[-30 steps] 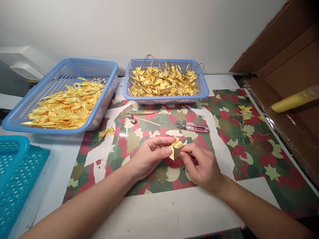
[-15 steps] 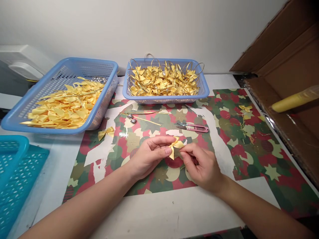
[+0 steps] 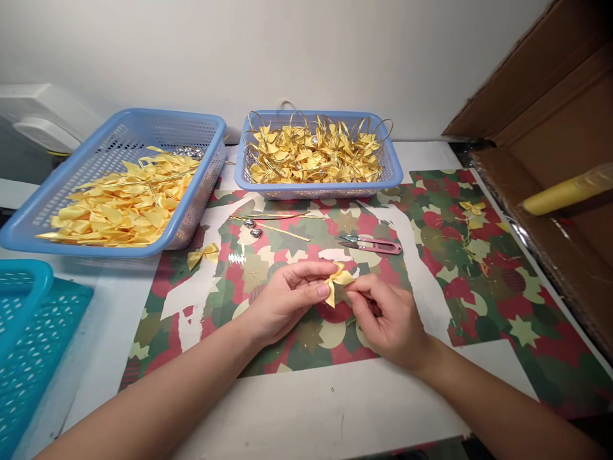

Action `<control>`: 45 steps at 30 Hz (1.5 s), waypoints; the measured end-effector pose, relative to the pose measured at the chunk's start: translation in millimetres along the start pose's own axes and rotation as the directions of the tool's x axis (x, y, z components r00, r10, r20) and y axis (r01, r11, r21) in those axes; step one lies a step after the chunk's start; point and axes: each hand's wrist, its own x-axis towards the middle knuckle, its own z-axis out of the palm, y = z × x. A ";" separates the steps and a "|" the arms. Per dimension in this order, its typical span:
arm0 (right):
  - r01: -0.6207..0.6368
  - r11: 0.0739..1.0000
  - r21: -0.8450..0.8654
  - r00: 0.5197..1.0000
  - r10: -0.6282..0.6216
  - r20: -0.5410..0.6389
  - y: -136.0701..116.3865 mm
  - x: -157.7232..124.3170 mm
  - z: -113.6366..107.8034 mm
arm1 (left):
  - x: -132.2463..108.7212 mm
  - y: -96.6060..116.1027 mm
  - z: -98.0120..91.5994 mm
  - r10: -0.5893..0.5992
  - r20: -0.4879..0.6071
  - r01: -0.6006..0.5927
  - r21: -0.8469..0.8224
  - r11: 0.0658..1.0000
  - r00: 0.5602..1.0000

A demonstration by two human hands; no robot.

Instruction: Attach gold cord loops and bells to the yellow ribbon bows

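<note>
Forearms (image 3: 158, 396) slanting in from lower corners | left hand (image 3: 287, 298) facing inward, its grip pinching yellow bow (image 3: 341, 278) | right hand (image 3: 390, 322) curling, its grip pinching bow's right edge | bow hanging above patterned sheet (image 3: 306, 342) covering white tabletop (image 3: 272, 421) | two blue baskets (image 3: 318, 187) standing beyond | pale wall (image 3: 407, 64) rising behind

The person's left hand (image 3: 287, 303) is bare, its thumb (image 3: 311, 294) ending in a rounded nail (image 3: 324, 290). The right hand (image 3: 390, 319) is bare too. Behind each hand runs an uncovered forearm (image 3: 182, 377).
</note>
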 end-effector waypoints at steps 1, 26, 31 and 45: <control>0.000 1.000 -0.001 1.000 0.000 0.000 -0.1 0.0 -0.2 | -0.2 0.2 0.3 0.000 0.001 0.000 -0.001 1.000 1.000; -0.066 0.997 0.030 0.998 0.066 0.013 -4.0 0.8 -0.1 | 0.0 0.0 0.5 -0.048 0.030 0.047 0.029 0.998 0.998; -0.096 0.993 0.063 0.995 0.095 0.019 -4.9 -0.9 1.4 | -0.2 -1.1 -0.6 -0.041 0.029 0.039 0.040 0.998 0.999; -0.271 0.932 0.239 0.962 0.253 0.104 -5.0 -4.1 4.5 | -0.9 -0.5 0.6 -0.040 0.017 0.040 0.014 0.999 0.999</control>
